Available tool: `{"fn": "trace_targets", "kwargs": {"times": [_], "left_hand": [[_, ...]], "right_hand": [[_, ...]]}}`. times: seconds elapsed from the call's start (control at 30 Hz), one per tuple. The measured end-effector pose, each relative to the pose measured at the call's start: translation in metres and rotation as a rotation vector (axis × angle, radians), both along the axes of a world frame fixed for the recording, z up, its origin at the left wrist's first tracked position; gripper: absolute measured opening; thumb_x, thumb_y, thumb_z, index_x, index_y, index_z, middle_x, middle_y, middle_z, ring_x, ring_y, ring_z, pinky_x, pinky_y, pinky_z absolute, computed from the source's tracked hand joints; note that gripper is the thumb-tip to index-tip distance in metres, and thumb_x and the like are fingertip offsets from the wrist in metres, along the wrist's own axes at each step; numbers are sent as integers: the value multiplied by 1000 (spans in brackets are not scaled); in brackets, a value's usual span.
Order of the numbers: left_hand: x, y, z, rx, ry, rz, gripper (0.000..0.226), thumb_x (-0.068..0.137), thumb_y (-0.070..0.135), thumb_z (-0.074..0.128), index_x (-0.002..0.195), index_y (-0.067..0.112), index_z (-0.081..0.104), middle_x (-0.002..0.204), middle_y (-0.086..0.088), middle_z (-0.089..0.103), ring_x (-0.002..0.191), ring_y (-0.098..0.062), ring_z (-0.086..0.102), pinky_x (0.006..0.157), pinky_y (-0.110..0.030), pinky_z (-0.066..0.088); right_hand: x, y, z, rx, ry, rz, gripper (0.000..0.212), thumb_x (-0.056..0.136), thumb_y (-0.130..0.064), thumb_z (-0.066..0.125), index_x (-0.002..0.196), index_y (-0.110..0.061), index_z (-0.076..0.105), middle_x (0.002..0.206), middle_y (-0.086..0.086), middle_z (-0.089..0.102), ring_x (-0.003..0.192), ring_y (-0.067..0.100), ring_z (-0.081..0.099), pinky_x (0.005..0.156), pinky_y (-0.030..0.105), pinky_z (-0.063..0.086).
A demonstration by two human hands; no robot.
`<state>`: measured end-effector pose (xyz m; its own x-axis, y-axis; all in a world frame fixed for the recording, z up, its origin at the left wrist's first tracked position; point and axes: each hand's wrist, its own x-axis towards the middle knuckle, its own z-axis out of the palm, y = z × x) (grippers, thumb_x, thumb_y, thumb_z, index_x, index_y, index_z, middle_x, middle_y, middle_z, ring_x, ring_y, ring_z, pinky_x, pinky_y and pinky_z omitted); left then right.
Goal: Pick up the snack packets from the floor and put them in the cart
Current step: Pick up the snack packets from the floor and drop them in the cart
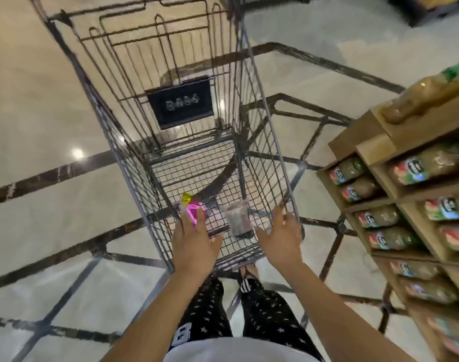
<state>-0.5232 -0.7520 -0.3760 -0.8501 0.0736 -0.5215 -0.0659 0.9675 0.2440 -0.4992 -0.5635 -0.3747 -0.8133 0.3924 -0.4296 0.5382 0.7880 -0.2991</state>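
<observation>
A person stands at the near end of a wire shopping cart (118, 152), both arms stretched over its basket. The left hand (194, 239) pinches a pink snack packet (193, 209) with a yellow top at the fingertips, just inside the cart's near left corner and above the mesh floor. The grip looks light, and the blur hides exactly how the fingers lie. The right hand (280, 236) hovers at the cart's near right rim with its fingers spread and its grip released, holding nothing.

A clear packet (236, 218) with dark contents lies on the cart's floor between the two hands. To the right of the cart, a wooden shelf (367, 150) carries rows of bagged goods.

The pink packet looks small, light and thin-skinned, the sort of foil pouch that crumples and slides under pressure. Its sealed top or side edge probably makes the surest hold, since squeezing the puffed middle risks crushing what is inside. The drop to the cart's mesh floor appears short, so a gentle release should do no harm. The clear pouch looks soft and loosely filled, and would likely sag if lifted by one corner.
</observation>
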Motion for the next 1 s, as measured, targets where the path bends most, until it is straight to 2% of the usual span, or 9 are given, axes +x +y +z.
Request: {"fn": "trace_targets", "kwargs": {"times": [0.07,0.27,0.5,0.7,1.0], "left_hand": [[8,3,0,17,-10,-127,81,96,63,30,157,21,-4,162,-19,-7,150,-35,-3,123,-45,5],[24,47,5,29,11,-586,71,100,57,29,156,21,6,162,-18,-1,149,-36,-7,122,-49,5],[72,119,24,10,103,-1001,71,100,57,28,157,19,7,162,-19,3,149,-35,-1,120,-46,4],[167,187,30,-49,96,-1300,74,100,59,25,156,21,-4,162,-20,-5,149,-38,-5,120,-46,1],[378,269,22,-132,96,-1621,79,96,65,28,157,23,-1,162,-19,0,148,-38,-1,118,-53,5]], "right_hand": [[23,0,3,5,41,-121,73,89,-48,57,150,-14,32,146,22,37,134,40,33,107,50,33],[97,18,7,56,-105,-397,77,97,-53,42,156,-18,8,156,18,19,144,34,16,115,43,19],[205,50,13,76,-136,-700,78,96,-52,44,155,-17,7,152,21,26,140,36,23,111,46,28],[332,72,15,39,-136,-998,79,96,-56,42,155,-19,5,151,18,27,138,34,26,109,44,30],[568,81,12,-64,-180,-1447,80,96,-57,42,155,-20,3,150,16,27,136,35,26,106,46,33]]}}
